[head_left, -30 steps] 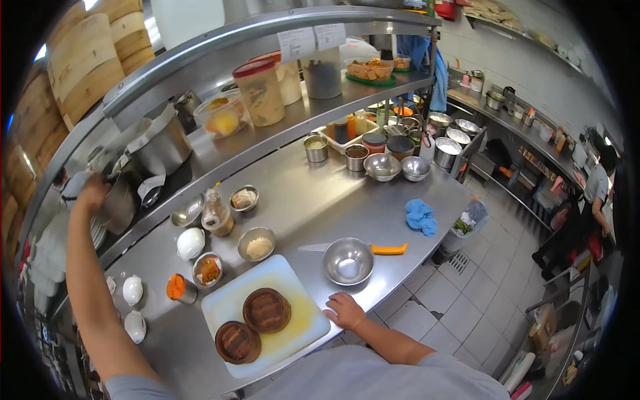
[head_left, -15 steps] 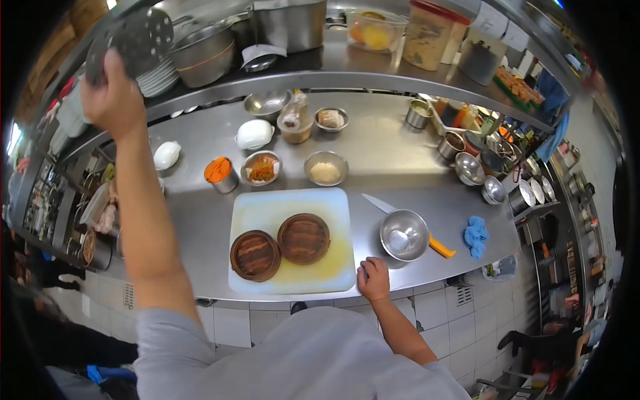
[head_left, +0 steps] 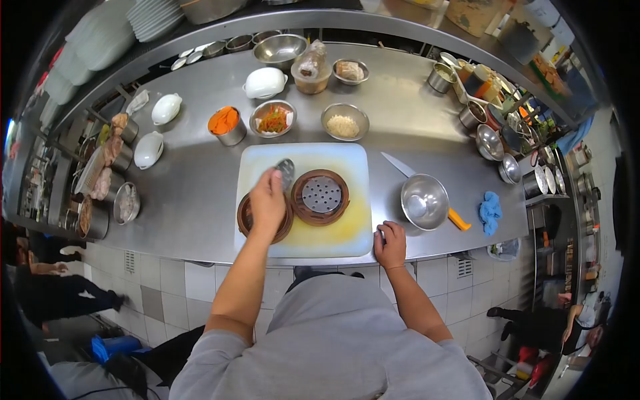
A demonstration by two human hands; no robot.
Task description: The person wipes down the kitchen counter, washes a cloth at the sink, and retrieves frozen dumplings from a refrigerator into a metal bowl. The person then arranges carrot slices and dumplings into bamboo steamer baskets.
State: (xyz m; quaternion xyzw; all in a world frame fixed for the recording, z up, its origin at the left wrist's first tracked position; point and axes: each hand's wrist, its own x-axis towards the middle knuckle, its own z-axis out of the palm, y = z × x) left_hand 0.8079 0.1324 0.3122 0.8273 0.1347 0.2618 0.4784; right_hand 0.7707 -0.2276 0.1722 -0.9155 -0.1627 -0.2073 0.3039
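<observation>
My left hand (head_left: 268, 195) grips a round perforated metal plate (head_left: 285, 173), tilted above the left bamboo steamer basket (head_left: 245, 217). That basket is partly hidden by the hand. Beside it, the right steamer basket (head_left: 337, 180) has another perforated metal plate (head_left: 322, 195) lying flat inside. Both baskets sit on a white cutting board (head_left: 267, 155) with yellowish stains. My right hand (head_left: 391, 241) rests at the counter's front edge, right of the board. Its fingers are curled, with a small dark bit showing at them that I cannot make out.
Right of the board are a steel bowl (head_left: 425, 201), a knife (head_left: 459, 219) with a yellow handle, and a blue cloth (head_left: 490, 212). Behind it stand a cup of orange slices (head_left: 224, 121), a bowl of shredded vegetables (head_left: 273, 120) and a bowl of pale crumbs (head_left: 343, 125). A shelf (head_left: 280, 19) overhangs the back.
My left hand has come down from the upper shelf to the baskets with a perforated plate. A second plate now lies in the right basket. The view has tilted down.
</observation>
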